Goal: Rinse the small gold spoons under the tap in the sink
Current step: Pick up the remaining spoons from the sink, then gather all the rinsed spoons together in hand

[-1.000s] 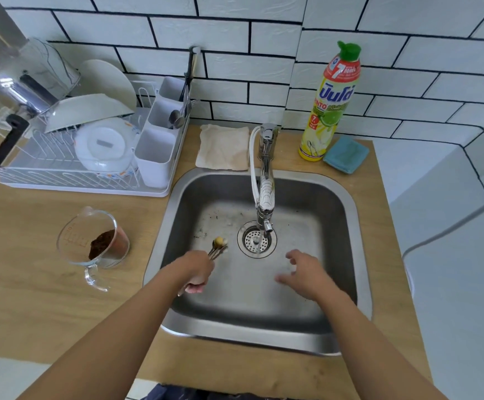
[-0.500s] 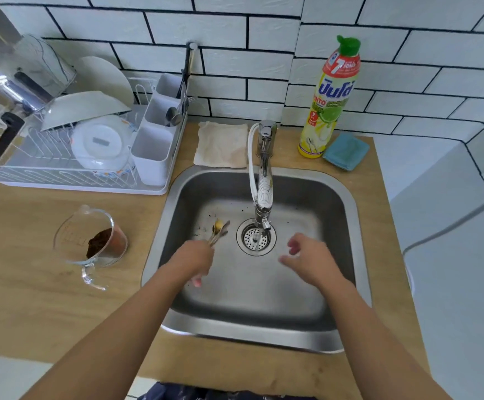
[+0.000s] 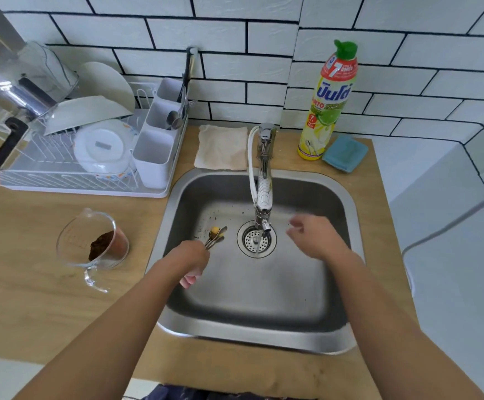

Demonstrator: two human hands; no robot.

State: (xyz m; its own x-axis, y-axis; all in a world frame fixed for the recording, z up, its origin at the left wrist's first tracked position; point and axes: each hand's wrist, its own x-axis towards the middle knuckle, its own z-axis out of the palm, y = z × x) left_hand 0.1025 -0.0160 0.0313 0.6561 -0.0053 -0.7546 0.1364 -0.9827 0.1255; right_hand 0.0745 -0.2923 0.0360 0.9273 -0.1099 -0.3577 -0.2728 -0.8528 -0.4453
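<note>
**Spoons held beside the running tap**

The left hand (image 3: 190,259) gripped a small bunch of gold spoons (image 3: 216,236) by their handles, fingers curled round them, the bowls pointing up and away over the floor of the sink (image 3: 263,336). The spoons sat just left of the drain (image 3: 256,239), apart from the thin stream falling from the tap (image 3: 263,180). The right hand (image 3: 314,236) hovered to the right of the spout, blurred, its fingers loosely bent and holding nothing. A glass jug (image 3: 93,246) with brown powder stood on the wooden counter (image 3: 33,298), near a dish rack (image 3: 70,157).
</note>
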